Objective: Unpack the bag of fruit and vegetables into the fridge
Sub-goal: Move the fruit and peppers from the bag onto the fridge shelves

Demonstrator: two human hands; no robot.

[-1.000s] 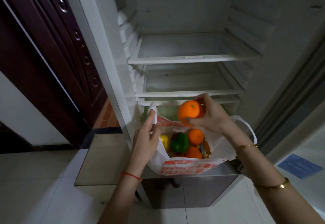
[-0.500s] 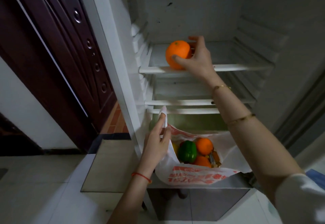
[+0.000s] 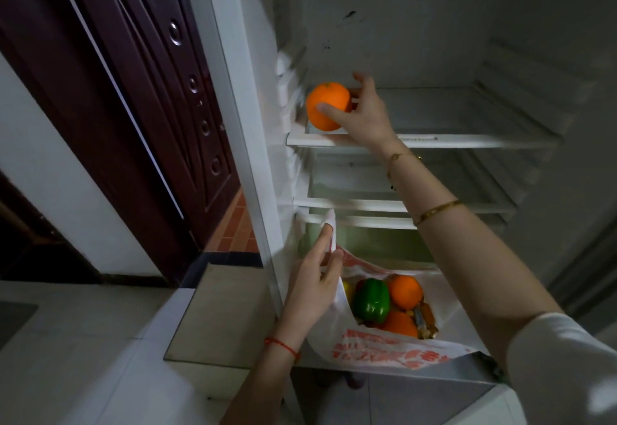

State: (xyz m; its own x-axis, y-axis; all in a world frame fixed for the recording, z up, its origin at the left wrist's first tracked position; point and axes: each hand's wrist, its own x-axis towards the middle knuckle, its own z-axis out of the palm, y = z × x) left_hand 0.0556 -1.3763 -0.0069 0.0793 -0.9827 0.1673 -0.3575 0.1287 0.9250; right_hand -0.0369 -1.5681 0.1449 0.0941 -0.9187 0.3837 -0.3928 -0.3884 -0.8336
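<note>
My right hand (image 3: pixel 365 114) grips an orange (image 3: pixel 325 107) at the left end of the fridge's top shelf (image 3: pixel 467 140); the fruit rests on or just above the shelf. My left hand (image 3: pixel 315 286) pinches the left handle of a white plastic bag (image 3: pixel 384 353) with red print, holding its mouth apart. The bag sits on the ledge at the bottom of the fridge compartment. Inside it I see a green pepper (image 3: pixel 371 301), two more oranges (image 3: pixel 405 291), something yellow and some brown items.
Two lower shelves (image 3: pixel 367 206) are bare, with a greenish drawer (image 3: pixel 384 244) behind the bag. A dark wooden door (image 3: pixel 140 90) stands to the left of the fridge wall. White tiled floor (image 3: pixel 83 341) lies below left.
My right hand lifted the orange out of the bag and carried it up to the top shelf, then further left and in. The left hand stayed on the bag handle.
</note>
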